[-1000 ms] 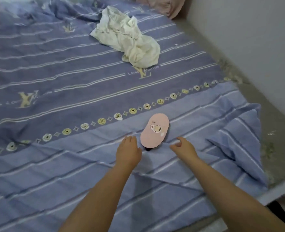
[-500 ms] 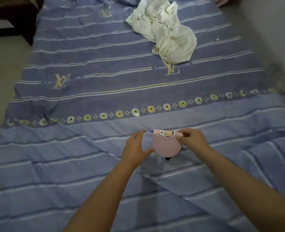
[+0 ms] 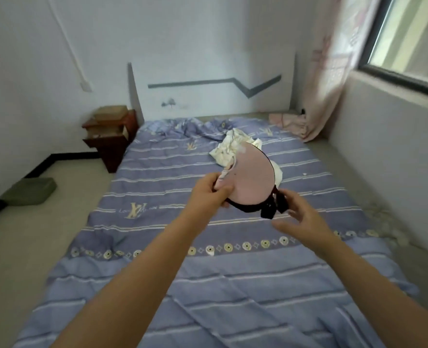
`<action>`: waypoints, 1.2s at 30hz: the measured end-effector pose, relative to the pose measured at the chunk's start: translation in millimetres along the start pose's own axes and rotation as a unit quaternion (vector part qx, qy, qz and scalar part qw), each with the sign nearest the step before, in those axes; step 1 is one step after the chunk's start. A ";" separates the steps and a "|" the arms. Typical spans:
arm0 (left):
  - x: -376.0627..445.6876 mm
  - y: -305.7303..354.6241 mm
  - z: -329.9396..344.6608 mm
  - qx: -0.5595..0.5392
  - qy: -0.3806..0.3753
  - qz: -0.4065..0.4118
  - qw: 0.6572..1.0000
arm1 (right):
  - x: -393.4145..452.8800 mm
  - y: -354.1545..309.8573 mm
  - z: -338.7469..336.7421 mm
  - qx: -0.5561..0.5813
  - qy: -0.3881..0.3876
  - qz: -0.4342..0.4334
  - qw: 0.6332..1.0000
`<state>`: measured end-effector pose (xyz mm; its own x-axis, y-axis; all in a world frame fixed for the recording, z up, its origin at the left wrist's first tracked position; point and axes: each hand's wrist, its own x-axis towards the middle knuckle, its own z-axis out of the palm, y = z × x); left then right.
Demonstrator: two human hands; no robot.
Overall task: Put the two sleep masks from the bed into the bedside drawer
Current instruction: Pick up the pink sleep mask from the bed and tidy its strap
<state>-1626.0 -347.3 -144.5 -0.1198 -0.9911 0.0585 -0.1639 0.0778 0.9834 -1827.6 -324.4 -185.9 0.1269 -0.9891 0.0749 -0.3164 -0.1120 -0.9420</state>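
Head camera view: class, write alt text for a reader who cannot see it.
A person's left hand holds a flat pink fabric sleep mask above a blue striped bedspread, while the right hand touches its black strap. A dark red wooden bedside cabinet stands beyond, drawer open.

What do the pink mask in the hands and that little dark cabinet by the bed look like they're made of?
The pink sleep mask looks like soft matte fabric with black edging; it bends where the left hand pinches it, and a black strap hangs by the right hand. The bedside cabinet looks like dark reddish wood or veneer with rigid, flat panels; the blur hides any grain.
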 end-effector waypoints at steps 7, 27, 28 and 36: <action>-5.6 70.3 8.0 -0.154 0.024 0.017 0.988 | 2.8 -67.2 -24.4 -0.001 0.132 -0.141 0.981; -5.9 87.0 5.1 -0.414 0.106 0.011 0.904 | 10.8 -96.0 -46.5 0.011 0.002 -0.122 0.993; -6.2 88.4 4.3 -0.430 0.098 0.018 0.898 | 12.0 -94.8 -44.9 0.034 -0.012 -0.110 0.993; -16.4 84.9 0.7 -0.162 -0.041 0.051 0.985 | 26.6 -93.4 -47.3 0.289 -0.044 0.071 0.954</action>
<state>-1638.6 -324.3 -62.1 -0.2005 -0.9668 0.1586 0.1733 0.1244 0.9770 -1839.2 -344.8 -80.4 0.2074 -0.9757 -0.0710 0.2316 0.1195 -0.9654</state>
